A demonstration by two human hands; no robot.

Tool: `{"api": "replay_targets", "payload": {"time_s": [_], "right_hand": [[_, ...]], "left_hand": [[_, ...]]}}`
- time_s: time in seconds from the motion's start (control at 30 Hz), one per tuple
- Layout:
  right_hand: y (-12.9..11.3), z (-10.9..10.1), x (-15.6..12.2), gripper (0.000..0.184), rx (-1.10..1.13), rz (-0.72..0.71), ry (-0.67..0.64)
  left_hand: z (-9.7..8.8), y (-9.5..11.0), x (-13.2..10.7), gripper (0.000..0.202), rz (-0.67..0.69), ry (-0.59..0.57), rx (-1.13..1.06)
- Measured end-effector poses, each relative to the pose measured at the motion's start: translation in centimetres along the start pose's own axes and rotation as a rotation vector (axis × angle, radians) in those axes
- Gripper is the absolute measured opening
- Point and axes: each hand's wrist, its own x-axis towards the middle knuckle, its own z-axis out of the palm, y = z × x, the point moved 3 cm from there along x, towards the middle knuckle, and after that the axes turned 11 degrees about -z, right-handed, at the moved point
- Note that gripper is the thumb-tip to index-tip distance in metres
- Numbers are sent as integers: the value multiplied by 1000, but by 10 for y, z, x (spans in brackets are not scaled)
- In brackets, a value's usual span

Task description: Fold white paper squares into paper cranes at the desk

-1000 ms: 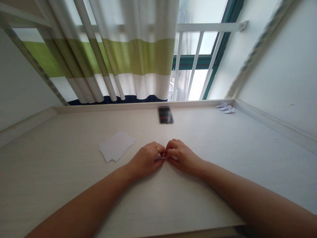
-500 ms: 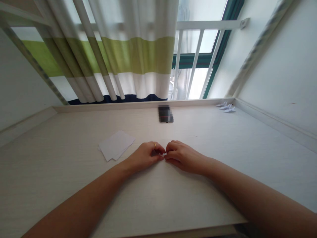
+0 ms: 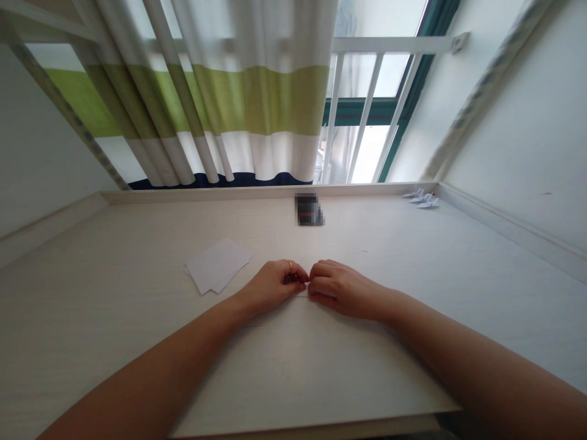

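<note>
My left hand [image 3: 280, 283] and my right hand [image 3: 342, 288] meet fingertip to fingertip low over the pale desk. Between them shows a sliver of white paper [image 3: 301, 294]; the rest of it is hidden under my fingers. My left thumb and fingers are closed on its left side, with a gold ring on one finger. Curled fingers of my right hand grip its right side. To the left of my left hand lie loose white paper sheets [image 3: 217, 266], overlapping one another.
A dark blurred-out object [image 3: 309, 209] lies at the desk's back edge. Several small folded white paper pieces [image 3: 422, 198] sit in the far right corner. A raised rim [image 3: 206, 195] borders the desk, with a striped curtain [image 3: 266, 101] and white railing [image 3: 394, 45] behind.
A bit more of the white paper's lower edge shows between my hands. The fingers have shifted slightly; the whole view has moved a little, and the desk items lie as before.
</note>
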Motion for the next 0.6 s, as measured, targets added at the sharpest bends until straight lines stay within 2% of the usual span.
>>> {"api": "replay_targets", "payload": {"time_s": [0.23,0.43,0.6], "right_hand": [[-6,-2,1,23,-159,-106,-45],[-1,0,-1,20,-109,-113,-24],[0,0,-1,23,-157,-137,-24]], "left_hand": [[0,0,1,16,-12,1,-9],[1,0,2,16,-27,-11,-31],[1,-2,3,16,-21,-7,-34]]}}
